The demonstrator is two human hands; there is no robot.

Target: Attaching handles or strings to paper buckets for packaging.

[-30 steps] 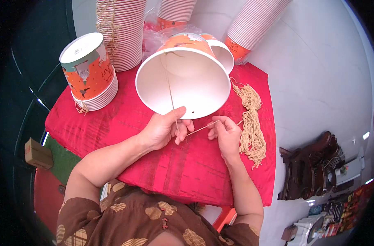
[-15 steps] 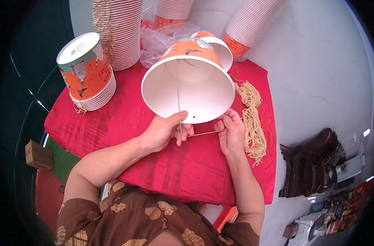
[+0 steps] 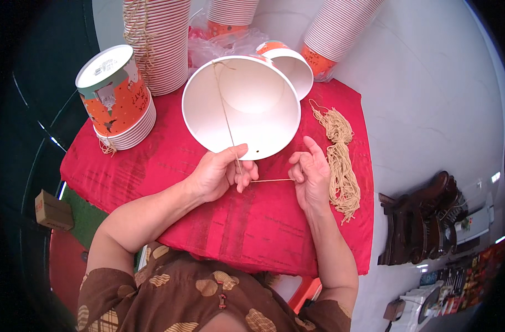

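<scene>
My left hand (image 3: 222,169) grips the near rim of a white-lined paper bucket (image 3: 252,99), thumb inside and fingers beneath. The bucket is tipped so its mouth faces me, and a small dark hole shows near the lower rim. A thin tan string (image 3: 226,113) is fastened at the far rim and crosses the mouth to my left fingers. From there it runs taut to my right hand (image 3: 309,174), which pinches its end between thumb and curled fingers, index finger raised. Beside that hand lies a hank of tan strings (image 3: 341,166).
A red cloth covers the table (image 3: 225,232). An upturned stack of orange buckets (image 3: 117,99) stands at left. Tall bucket stacks (image 3: 157,50) rise at the back, next to a clear plastic bag (image 3: 230,44). Another bucket (image 3: 291,69) lies behind the held one.
The bucket has shifted slightly left and tilted so more of its inside shows. My right hand has come away from the rim, its index finger now raised, the string still stretched between my hands.
</scene>
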